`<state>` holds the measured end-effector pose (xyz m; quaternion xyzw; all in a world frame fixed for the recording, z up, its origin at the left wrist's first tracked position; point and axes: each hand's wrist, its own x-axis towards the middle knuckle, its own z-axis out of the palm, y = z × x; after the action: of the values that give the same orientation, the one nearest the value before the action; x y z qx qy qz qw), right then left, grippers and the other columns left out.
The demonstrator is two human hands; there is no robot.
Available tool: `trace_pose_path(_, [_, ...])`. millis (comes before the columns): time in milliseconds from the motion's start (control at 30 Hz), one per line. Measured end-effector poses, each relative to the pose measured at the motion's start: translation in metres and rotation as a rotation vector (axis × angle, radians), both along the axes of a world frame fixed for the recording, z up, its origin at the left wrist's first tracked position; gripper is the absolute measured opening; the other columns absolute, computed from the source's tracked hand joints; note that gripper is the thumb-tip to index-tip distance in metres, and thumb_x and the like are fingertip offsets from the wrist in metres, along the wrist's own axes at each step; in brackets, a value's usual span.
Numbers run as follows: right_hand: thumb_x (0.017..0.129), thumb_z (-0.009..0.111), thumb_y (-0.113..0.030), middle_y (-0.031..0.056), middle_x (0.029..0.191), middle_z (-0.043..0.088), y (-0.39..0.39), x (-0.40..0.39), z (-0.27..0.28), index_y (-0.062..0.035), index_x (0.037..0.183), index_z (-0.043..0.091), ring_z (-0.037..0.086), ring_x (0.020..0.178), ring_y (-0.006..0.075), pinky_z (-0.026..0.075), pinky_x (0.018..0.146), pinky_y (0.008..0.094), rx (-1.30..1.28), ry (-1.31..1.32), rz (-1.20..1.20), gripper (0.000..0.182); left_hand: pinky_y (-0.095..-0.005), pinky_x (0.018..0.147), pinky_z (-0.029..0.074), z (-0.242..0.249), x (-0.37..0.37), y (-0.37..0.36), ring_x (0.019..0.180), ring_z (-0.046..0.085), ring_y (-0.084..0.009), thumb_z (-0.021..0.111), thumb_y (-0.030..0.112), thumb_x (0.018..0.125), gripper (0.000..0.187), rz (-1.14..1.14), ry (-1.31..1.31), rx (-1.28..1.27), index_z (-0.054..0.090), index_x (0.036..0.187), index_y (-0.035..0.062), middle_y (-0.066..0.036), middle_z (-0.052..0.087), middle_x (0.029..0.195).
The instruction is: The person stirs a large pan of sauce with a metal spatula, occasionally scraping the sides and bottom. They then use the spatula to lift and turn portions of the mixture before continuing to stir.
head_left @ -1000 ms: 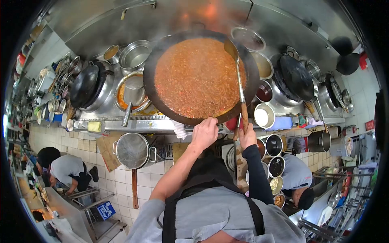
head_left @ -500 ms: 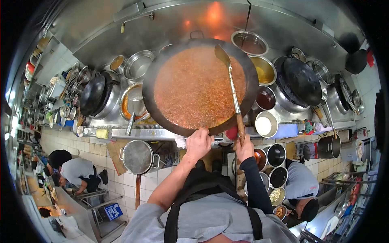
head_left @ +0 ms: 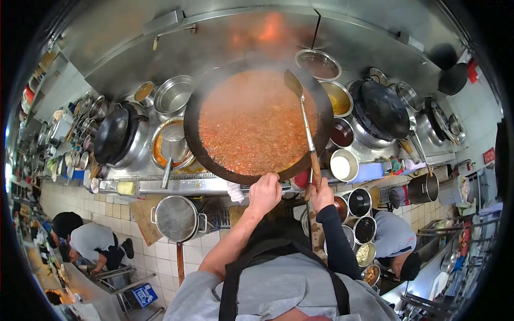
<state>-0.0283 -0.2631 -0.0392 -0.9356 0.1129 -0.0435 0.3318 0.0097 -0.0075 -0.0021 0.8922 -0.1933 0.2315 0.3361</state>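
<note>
A large black wok full of orange-red sauce sits on the steel range in front of me. My left hand grips its near rim, with a white cloth just left of the hand. My right hand is shut on the wooden handle of a long ladle. The ladle's bowl rests at the far right side of the wok, over the sauce. Steam blurs the sauce surface.
Left of the wok stand a second black wok, a steel pot with a scoop and bowls. Seasoning bowls and another wok are to the right. A strainer pot hangs below. Two people crouch at lower left and lower right.
The ladle's bowl shifted from the wok's right rim to a spot further in over the sauce. The view dropped slightly; more steam rises now. Both hands keep their grips.
</note>
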Motion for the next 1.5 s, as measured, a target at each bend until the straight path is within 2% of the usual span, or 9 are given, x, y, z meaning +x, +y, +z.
trace_pose_path(233, [0.106, 0.073, -0.022, 0.0373, 0.094, 0.074, 0.005, 0.0, 0.008, 0.0, 0.118, 0.054, 0.072, 0.096, 0.0615, 0.056, 0.082, 0.0674, -0.004, -0.022, -0.016, 0.031, -0.0501, 0.071, 0.062, -0.002, -0.001, 0.005, 0.085, 0.075, -0.0354, 0.074, 0.005, 0.092, 0.017, -0.067, -0.026, -0.047, 0.064, 0.107, 0.0066, -0.013, 0.067, 0.091])
trace_pose_path(333, [0.104, 0.078, -0.02, 0.038, 0.099, 0.073, 0.001, 0.001, -0.002, -0.0032, 0.122, 0.056, 0.069, 0.102, 0.0627, 0.055, 0.083, 0.0669, -0.032, 0.006, -0.052, 0.033, -0.0498, 0.071, 0.062, -0.004, 0.0, 0.006, 0.086, 0.075, -0.0353, 0.074, 0.006, 0.093, 0.018, -0.084, -0.037, -0.048, 0.064, 0.108, 0.0068, -0.013, 0.066, 0.09])
trace_pose_path(433, [0.105, 0.078, -0.022, 0.0384, 0.1, 0.073, 0.0, 0.001, -0.01, -0.0031, 0.121, 0.056, 0.068, 0.103, 0.0632, 0.055, 0.083, 0.0666, -0.027, -0.003, -0.056, 0.034, -0.0493, 0.072, 0.062, 0.003, -0.002, 0.008, 0.086, 0.076, -0.0358, 0.075, 0.005, 0.093, 0.017, -0.086, -0.016, -0.042, 0.064, 0.105, 0.0067, -0.013, 0.07, 0.093])
trace_pose_path(533, [0.104, 0.079, -0.022, 0.0386, 0.1, 0.073, 0.003, 0.0, -0.006, -0.0024, 0.121, 0.055, 0.069, 0.103, 0.0633, 0.055, 0.083, 0.0665, -0.034, 0.004, -0.072, 0.034, -0.0491, 0.071, 0.062, 0.001, -0.001, 0.008, 0.085, 0.075, -0.0351, 0.074, 0.005, 0.092, 0.018, -0.106, -0.028, -0.049, 0.063, 0.107, 0.0068, -0.012, 0.066, 0.09])
trace_pose_path(867, [0.102, 0.076, -0.019, 0.0383, 0.1, 0.073, 0.007, 0.002, -0.006, -0.0012, 0.12, 0.056, 0.07, 0.1, 0.0633, 0.056, 0.084, 0.0651, 0.003, 0.001, -0.079, 0.033, -0.05, 0.073, 0.062, -0.002, -0.001, 0.012, 0.087, 0.076, -0.0368, 0.074, 0.003, 0.093, 0.018, -0.133, -0.019, -0.069, 0.065, 0.109, 0.0062, -0.014, 0.071, 0.092])
trace_pose_path(900, [0.102, 0.077, -0.019, 0.0381, 0.099, 0.074, 0.007, 0.002, -0.007, -0.001, 0.12, 0.056, 0.07, 0.099, 0.0632, 0.056, 0.084, 0.065, 0.0, -0.006, -0.078, 0.033, -0.049, 0.073, 0.063, -0.003, -0.001, 0.012, 0.087, 0.076, -0.035, 0.074, 0.009, 0.093, 0.02, -0.135, -0.034, -0.048, 0.062, 0.109, 0.0071, -0.013, 0.069, 0.092])
trace_pose_path(1100, [0.103, 0.077, -0.021, 0.0377, 0.099, 0.073, 0.006, 0.001, -0.005, -0.001, 0.12, 0.056, 0.07, 0.099, 0.0633, 0.055, 0.083, 0.0651, -0.018, -0.044, -0.062, 0.034, -0.049, 0.073, 0.063, -0.002, -0.001, 0.012, 0.087, 0.076, -0.0349, 0.074, 0.01, 0.093, 0.02, -0.126, -0.041, -0.028, 0.061, 0.107, 0.0069, -0.013, 0.068, 0.091])
trace_pose_path(1200, [0.104, 0.078, -0.023, 0.0375, 0.098, 0.073, 0.006, 0.002, -0.005, -0.0011, 0.119, 0.056, 0.069, 0.1, 0.0632, 0.055, 0.082, 0.0654, 0.0, -0.035, -0.064, 0.035, -0.0498, 0.072, 0.061, -0.001, 0.0, 0.011, 0.085, 0.075, -0.0369, 0.075, 0.003, 0.092, 0.019, -0.129, -0.041, -0.044, 0.064, 0.107, 0.0059, -0.014, 0.069, 0.09])
trace_pose_path(1500, [0.104, 0.077, -0.021, 0.0366, 0.1, 0.073, 0.003, 0.001, -0.01, -0.0022, 0.12, 0.057, 0.07, 0.102, 0.062, 0.056, 0.085, 0.0641, 0.021, -0.031, -0.068, 0.032, -0.0497, 0.072, 0.061, 0.002, -0.001, 0.008, 0.084, 0.075, -0.0365, 0.074, 0.003, 0.092, 0.017, -0.107, -0.018, -0.044, 0.065, 0.105, 0.0065, -0.013, 0.069, 0.089])
